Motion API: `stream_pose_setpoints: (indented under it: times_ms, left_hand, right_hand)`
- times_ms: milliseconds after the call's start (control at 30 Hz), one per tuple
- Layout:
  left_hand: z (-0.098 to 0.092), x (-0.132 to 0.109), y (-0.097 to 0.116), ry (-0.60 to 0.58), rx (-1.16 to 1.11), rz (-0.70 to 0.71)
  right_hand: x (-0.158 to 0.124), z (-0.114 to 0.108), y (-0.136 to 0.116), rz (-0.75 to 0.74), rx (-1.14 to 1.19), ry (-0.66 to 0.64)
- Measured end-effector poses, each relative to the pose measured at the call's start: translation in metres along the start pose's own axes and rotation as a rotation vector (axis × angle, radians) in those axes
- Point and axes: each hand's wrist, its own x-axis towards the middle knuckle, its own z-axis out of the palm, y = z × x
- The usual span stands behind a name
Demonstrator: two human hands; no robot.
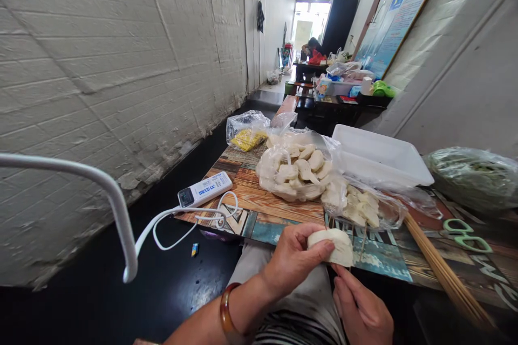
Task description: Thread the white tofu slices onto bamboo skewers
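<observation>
My left hand (293, 259) grips a pale, flat, soft-looking slice (338, 247) between thumb and fingers, just off the table's front edge. Directly below the slice, my right hand (360, 302) is closed in a pinch on what looks like a thin bamboo skewer, mostly hidden by the fingers and the slice. Beyond my hands, a clear plastic bag (283, 172) holds many similar slices. Beside it, skewered slices (361, 206) lie on plastic with their sticks pointing toward me. A bundle of bamboo skewers (443, 267) lies to the right.
Green-handled scissors (465, 234) and a bag of greens (475, 175) are at the right. A white plastic tub (380, 156) stands behind the slices. A white power bank (205, 190) with a cable sits on the left. Farther back, a person (313, 51) sits at another table.
</observation>
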Motion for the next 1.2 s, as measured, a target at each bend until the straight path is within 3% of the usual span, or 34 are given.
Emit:
stream_pose_setpoints:
  times_ms: [133,267,400,533,667,733,833,1033,1200]
  left_hand:
    - [-0.002,-0.001,-0.008,-0.065,-0.079,-0.017]
    - [-0.01,0.003,-0.005,-0.126,-0.154,-0.048]
    - [-0.023,0.02,0.004,-0.028,-0.057,0.059]
    - [-0.044,0.051,0.014,0.112,0.262,0.214]
    - [-0.067,0.087,0.031,0.322,0.804,0.499]
    - [-0.075,0.101,0.04,0.296,1.104,0.562]
    - [-0.08,0.115,0.046,0.225,1.468,0.541]
    - [-0.08,0.127,0.047,0.139,1.642,0.466]
    - [-0.081,0.126,0.051,0.147,1.664,0.464]
  right_hand:
    - [0.001,0.001,0.0,0.055,0.025,0.005]
    - [-0.005,0.009,0.004,0.208,0.205,-0.034]
    - [-0.011,0.016,0.007,0.355,0.364,-0.091]
    - [-0.013,0.018,0.005,0.477,0.566,-0.09]
    - [-0.014,0.021,0.005,0.479,0.592,-0.083]
    - [-0.015,0.023,0.007,0.467,0.58,-0.078]
    - [-0.015,0.025,0.01,0.463,0.537,-0.065]
    - [-0.013,0.026,0.011,0.411,0.434,-0.056]
    - [-0.013,0.025,0.012,0.421,0.425,-0.057]
